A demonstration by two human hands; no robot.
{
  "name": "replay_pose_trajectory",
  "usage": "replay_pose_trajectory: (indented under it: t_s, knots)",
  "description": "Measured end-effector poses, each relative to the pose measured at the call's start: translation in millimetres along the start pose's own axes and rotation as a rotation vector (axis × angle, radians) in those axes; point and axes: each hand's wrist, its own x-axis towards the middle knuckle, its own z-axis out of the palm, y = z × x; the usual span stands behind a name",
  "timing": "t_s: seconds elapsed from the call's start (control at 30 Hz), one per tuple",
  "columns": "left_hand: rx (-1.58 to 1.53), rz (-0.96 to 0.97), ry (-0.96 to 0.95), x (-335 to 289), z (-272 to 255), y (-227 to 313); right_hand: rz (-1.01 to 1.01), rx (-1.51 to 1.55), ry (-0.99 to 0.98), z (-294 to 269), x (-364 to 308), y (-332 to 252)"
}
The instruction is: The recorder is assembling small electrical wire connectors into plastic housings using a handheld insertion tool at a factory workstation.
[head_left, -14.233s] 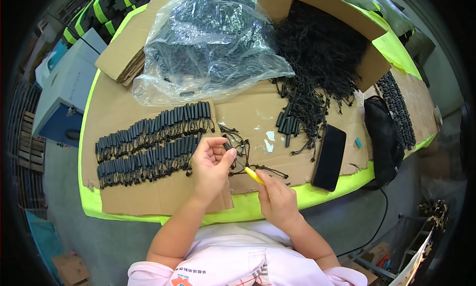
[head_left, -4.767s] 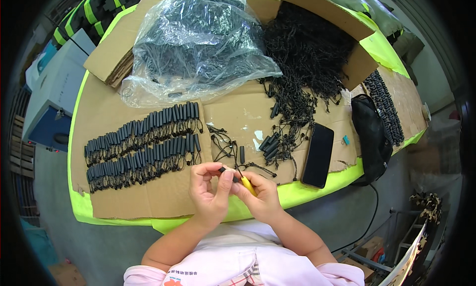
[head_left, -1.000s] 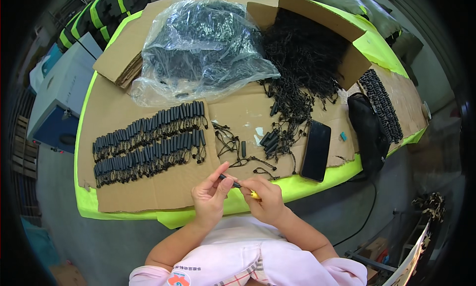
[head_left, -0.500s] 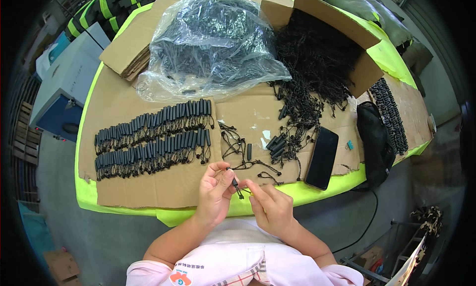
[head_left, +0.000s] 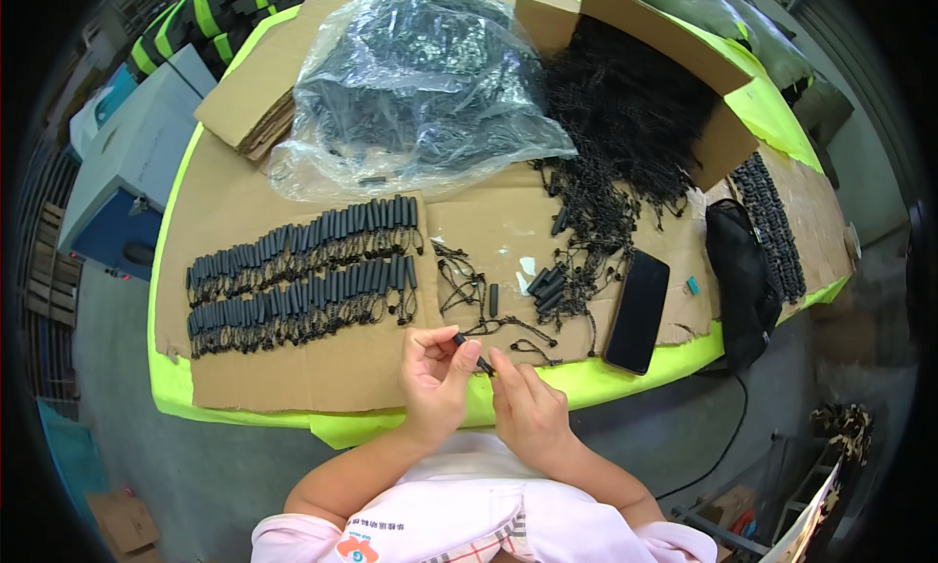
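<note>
A small black tube (head_left: 484,365) is pinched between the thumb and fingers of my left hand (head_left: 435,382), slanting down to the right. My right hand (head_left: 532,417) is closed at the tube's lower end, its fingertips pressed together there; a cord end in them is mostly hidden. Just beyond my hands lie loose black cord loops (head_left: 508,324) and a single upright-lying tube (head_left: 493,299). A small pile of tubes (head_left: 549,291) sits to their right. At left, two rows of tubes with looped cords (head_left: 303,294) lie side by side on cardboard.
A clear plastic bag (head_left: 420,94) full of dark pieces stands at the back. Beside it an open cardboard box (head_left: 728,138) spills black cords (head_left: 625,104). To the right lie a black phone (head_left: 637,311), a black pouch (head_left: 738,280) and a braided dark bundle (head_left: 769,226).
The tube has tilted further to the right, and the cord end that hung below it no longer shows. My right fingers have come close against the tube's lower end.
</note>
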Motion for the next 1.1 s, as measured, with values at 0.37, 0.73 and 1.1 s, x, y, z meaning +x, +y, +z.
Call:
replay_pose_trajectory:
  t_s: [0.37, 0.73, 1.1]
  knots:
    - [0.098, -0.025, -0.109, 1, 5, 4, 0.154, 0.284, -0.002, 2, 0, 1]
    - [-0.015, -0.093, -0.116, 1, 1, 8, 0.291, 0.435, -0.107, -1, -4, -2]
    - [0.072, 0.006, -0.101, -10, -3, -4, 0.328, 0.581, -0.133, 3, -2, -7]
